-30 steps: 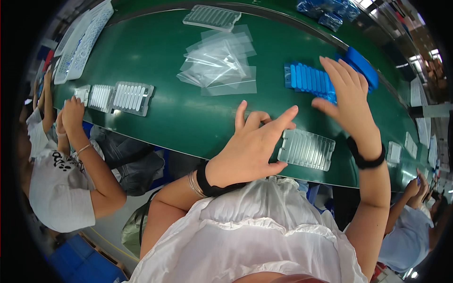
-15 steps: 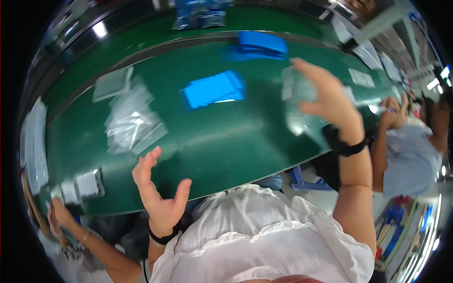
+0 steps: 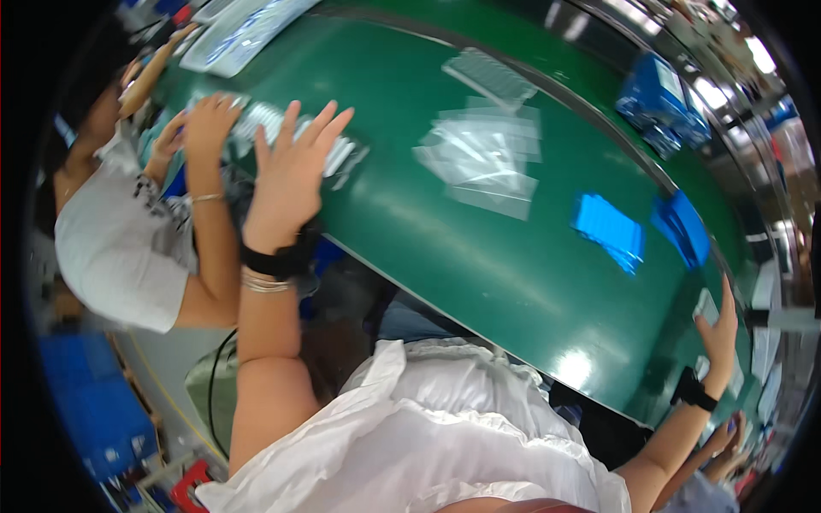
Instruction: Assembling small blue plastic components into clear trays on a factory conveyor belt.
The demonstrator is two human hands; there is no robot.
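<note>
My left hand point(image 3: 286, 188) is raised with fingers spread and nothing in it. Just beyond it lies a row of white pieces point(image 3: 340, 154) in a clear tray, partly covered by my fingers. At the far right my right hand point(image 3: 721, 338) has its thumb and fingers apart. It is beside a pale, clear tray point(image 3: 705, 304), and I cannot tell whether it touches it. A loose pile of clear plastic bags point(image 3: 479, 162) lies mid-table. Nearer my right hand are a stack of bright blue flat pieces point(image 3: 609, 227) and a darker blue stack point(image 3: 682, 229).
A co-worker point(image 3: 128, 231) sits at the left, hands close to my left hand. The green table point(image 3: 410, 231) has an empty-looking clear tray point(image 3: 489, 77) at its far edge. Blue packages point(image 3: 663, 103) lie beyond a dark rail. A white bin point(image 3: 248, 34) stands far left.
My view has turned left. The left hand has moved left and away from me, up to the white pieces by the co-worker. The right hand stays near the pale tray.
</note>
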